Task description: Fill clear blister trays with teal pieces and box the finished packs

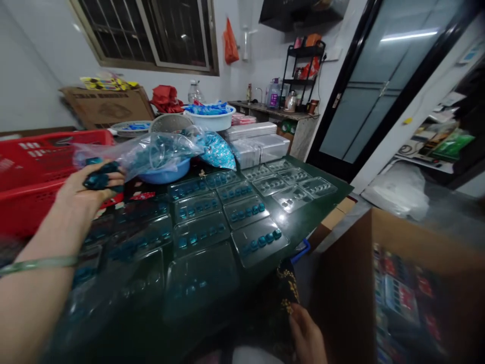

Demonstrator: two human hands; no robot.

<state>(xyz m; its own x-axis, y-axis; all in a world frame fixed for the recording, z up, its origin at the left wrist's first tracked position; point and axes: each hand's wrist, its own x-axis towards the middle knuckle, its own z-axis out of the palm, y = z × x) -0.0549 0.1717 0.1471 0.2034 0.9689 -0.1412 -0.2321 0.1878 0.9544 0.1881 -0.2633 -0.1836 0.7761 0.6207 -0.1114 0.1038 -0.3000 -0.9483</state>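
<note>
Teal moulded pieces (101, 177) are clumped in the left hand (81, 194), whose fingers are curled around them above a dark green tabletop (326, 198). They are judged light, small and slippery, so cupping them is preferable to pinching them singly. Thin, stiff clear blister trays (259, 241), judged easily cracked, are laid across the tabletop with rows of teal pieces seated in them. A clear plastic bag (151, 154) lies just behind the hand. Whether anything is grasped by the right hand (306, 336), low beside a cardboard box (348, 283), cannot be told.
</note>
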